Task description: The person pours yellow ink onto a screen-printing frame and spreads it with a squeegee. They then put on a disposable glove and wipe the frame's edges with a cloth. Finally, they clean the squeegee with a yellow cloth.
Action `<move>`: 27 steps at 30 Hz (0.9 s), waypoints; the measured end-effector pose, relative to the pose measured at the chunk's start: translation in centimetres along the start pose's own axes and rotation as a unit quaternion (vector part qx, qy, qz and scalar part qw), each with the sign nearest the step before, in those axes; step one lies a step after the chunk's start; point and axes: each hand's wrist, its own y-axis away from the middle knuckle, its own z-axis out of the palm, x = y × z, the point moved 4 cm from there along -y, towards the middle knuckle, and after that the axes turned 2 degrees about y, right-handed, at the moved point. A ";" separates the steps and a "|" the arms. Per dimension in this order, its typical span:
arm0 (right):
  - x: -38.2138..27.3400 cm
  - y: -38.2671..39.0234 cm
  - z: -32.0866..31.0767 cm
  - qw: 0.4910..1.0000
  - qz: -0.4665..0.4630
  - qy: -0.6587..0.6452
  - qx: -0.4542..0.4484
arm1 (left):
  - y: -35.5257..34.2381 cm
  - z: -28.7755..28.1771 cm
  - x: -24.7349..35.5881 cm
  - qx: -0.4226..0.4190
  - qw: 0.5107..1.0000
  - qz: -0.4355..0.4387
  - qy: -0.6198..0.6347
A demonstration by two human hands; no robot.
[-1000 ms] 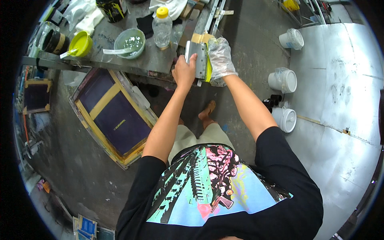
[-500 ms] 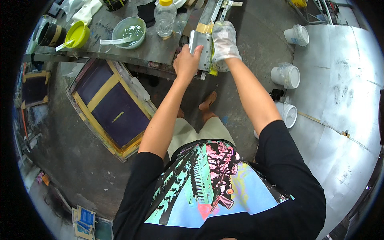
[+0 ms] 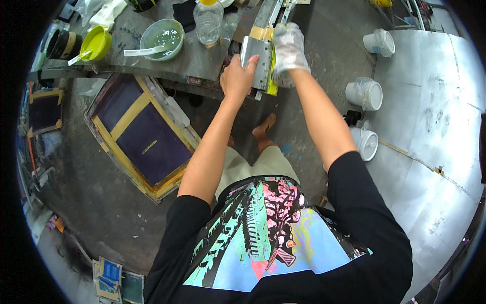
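My left hand [image 3: 238,80] is closed around the near end of a silver metal plate [image 3: 259,60] with small holes along its side. Its thumb lies on top, and the other fingers are partly hidden. A stained white glove covers my right hand [image 3: 290,49], just right of the plate. Those gloved fingers are curled, and what they hold is hidden beneath them. Between plate and glove runs a bright yellow strip [image 3: 273,87], touching or very near the glove. Beyond the plate, tan tape [image 3: 262,33] crosses a metal rail [image 3: 268,12].
On the table [image 3: 121,55] stand a bowl of pale green liquid [image 3: 169,36] with a white spatula, a yellow-green tub [image 3: 96,44] and a clear bottle [image 3: 208,25]. A dark taped screen frame [image 3: 157,144] leans below. White buckets [image 3: 368,96] line the right side.
My gloved right hand has shifted slightly right and away from me, and more of the yellow strip shows beside it. My left hand keeps its grip on the plate.
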 end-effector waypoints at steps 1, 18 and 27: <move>0.7 -1.2 0.7 0.999 0.009 0.047 -0.004 | -0.1 0.2 0.1 0.004 1.000 0.003 0.002; -1.3 3.2 -0.1 0.981 -0.132 0.133 0.057 | -0.3 0.2 -0.1 0.009 1.000 -0.001 0.000; -7.6 13.2 -5.0 0.975 0.151 -0.164 -0.014 | -0.5 0.0 -0.8 0.022 1.000 0.011 0.003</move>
